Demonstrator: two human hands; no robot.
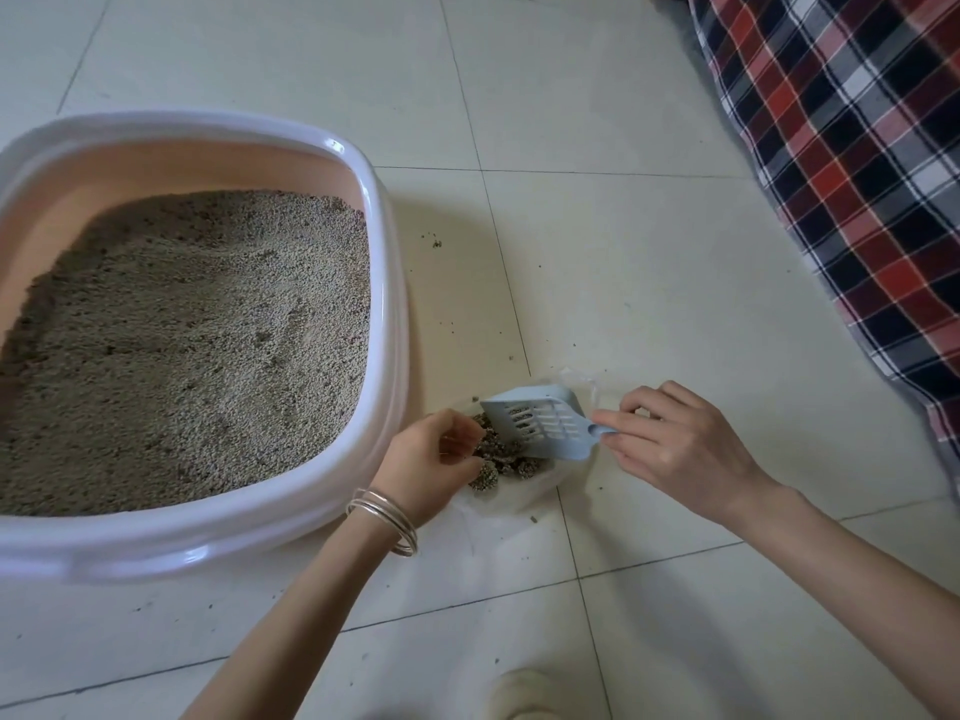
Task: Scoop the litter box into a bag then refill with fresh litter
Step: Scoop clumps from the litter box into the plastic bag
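Head view | pale tiled floor [649,252], checked cloth [857,174] upper right | litter box [384,283] at left, full of grainy grey litter [182,345] | clear bag [519,491] lower middle holds clumps | right hand [680,449] fingers pinch blue slotted scoop [540,423] | left hand [431,459] fingers curl on bag edge

Litter box [387,283]: white outer rim, pale peach inner walls. Litter [197,345]: grey-beige, speckled w/ darker grains. Scoop [540,420]: light blue, slotted. Bag [519,491]: clear, whitish sheen; clumps [511,459] inside dark grey. Floor [623,241]: off-white tiles, dark grout lines, scattered dark specks. Cloth [852,163]: plaid, red, navy, white, grey checks. Bangles [384,517] on left wrist: silver.
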